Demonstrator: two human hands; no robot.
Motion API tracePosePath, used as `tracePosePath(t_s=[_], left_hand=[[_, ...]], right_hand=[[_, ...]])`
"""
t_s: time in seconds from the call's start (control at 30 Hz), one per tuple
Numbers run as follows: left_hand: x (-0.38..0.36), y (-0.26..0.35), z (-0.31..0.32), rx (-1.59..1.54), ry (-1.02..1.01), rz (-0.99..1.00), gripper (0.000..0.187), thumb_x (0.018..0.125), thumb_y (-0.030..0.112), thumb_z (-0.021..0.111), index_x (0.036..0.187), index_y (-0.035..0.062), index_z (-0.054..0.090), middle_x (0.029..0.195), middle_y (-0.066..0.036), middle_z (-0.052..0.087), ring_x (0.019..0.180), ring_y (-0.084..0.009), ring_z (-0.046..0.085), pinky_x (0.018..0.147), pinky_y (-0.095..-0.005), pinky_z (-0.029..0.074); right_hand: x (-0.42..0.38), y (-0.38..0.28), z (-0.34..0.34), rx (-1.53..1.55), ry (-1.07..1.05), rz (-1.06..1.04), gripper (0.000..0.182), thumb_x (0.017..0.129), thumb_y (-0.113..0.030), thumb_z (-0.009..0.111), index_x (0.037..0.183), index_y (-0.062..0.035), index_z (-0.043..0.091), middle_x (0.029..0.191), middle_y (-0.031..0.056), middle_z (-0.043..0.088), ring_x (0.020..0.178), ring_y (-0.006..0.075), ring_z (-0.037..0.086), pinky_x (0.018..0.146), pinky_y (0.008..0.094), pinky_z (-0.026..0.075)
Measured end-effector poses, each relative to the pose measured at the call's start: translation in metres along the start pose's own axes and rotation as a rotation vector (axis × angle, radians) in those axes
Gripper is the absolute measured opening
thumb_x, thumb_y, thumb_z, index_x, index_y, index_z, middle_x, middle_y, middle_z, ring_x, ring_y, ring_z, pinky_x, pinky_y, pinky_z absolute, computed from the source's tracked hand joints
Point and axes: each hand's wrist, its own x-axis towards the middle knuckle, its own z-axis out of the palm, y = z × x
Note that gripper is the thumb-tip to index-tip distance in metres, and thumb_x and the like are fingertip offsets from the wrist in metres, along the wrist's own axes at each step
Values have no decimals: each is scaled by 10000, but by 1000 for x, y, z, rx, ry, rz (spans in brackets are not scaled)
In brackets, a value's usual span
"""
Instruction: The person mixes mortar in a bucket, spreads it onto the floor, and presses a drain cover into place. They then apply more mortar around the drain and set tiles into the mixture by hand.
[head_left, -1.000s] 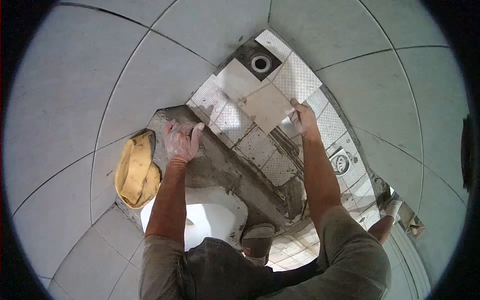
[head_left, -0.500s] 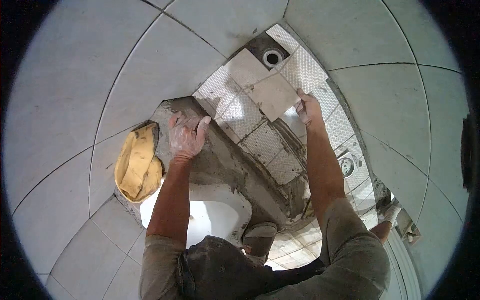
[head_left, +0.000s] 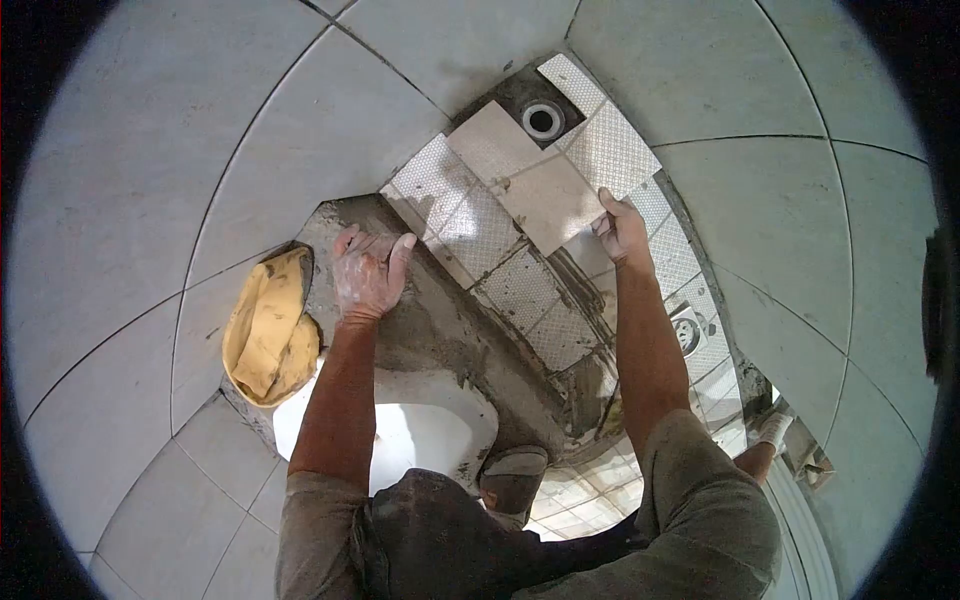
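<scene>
My right hand (head_left: 622, 228) pinches the right corner of a loose beige tile (head_left: 550, 203), which lies over the patterned floor tiles. Beside its upper left edge is another beige tile (head_left: 493, 143), near the round drain pipe (head_left: 542, 121). My left hand (head_left: 368, 270), coated in pale dust, rests with its fingers apart on the cement ledge (head_left: 415, 325) and holds nothing. The underside of its fingers is hidden.
A yellow cloth-like bag (head_left: 268, 330) sits left of my left hand. Below the ledge is a white ceramic basin (head_left: 430, 425). A round floor drain (head_left: 687, 335) lies at the right. Large grey tiles cover the walls.
The beige tile in my right hand has shifted and turned slightly, and its face catches more light. My left hand stays on the ledge. The whole view has moved a little.
</scene>
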Motion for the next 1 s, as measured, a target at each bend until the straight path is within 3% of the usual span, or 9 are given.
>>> tracePosePath(t_s=[0.3,0.57,0.8,0.87,0.93,1.0], left_hand=[[0,1,1,34,7,27,380,931,357,496,769,82,704,765,-79,690,764,-240,628,969,-399,352],[0,-1,2,-23,35,41,371,928,335,509,716,77,672,732,-74,675,746,-245,624,973,-396,346],[0,2,-1,-1,34,31,368,923,326,522,703,68,665,708,-79,665,747,-254,625,969,-396,351],[0,1,-1,-7,27,27,370,922,328,523,700,67,663,705,-81,664,749,-257,625,970,-396,352],[-1,2,-4,-15,-101,-57,452,953,372,435,785,36,687,795,-122,679,815,-322,608,1005,-419,323],[-1,3,-5,-44,-87,-55,448,953,370,439,788,34,686,789,-124,676,815,-321,608,1006,-417,325]], right_hand=[[-1,1,33,56,-12,1,161,901,-105,610,938,-41,468,790,68,616,581,147,571,469,274,429],[29,18,15,-64,111,54,188,889,-115,621,955,-50,457,740,33,510,536,140,438,447,276,335],[29,12,23,-169,244,53,146,886,-136,635,894,-37,528,708,23,500,544,137,449,448,280,336],[34,8,19,-556,306,19,178,868,-155,656,818,-14,559,669,31,512,512,143,469,443,294,400],[27,2,26,-654,312,17,195,859,-164,661,796,-3,570,667,42,533,504,150,497,441,301,436],[27,0,25,-755,319,15,214,849,-172,666,773,9,582,665,53,553,495,156,524,439,307,472]])
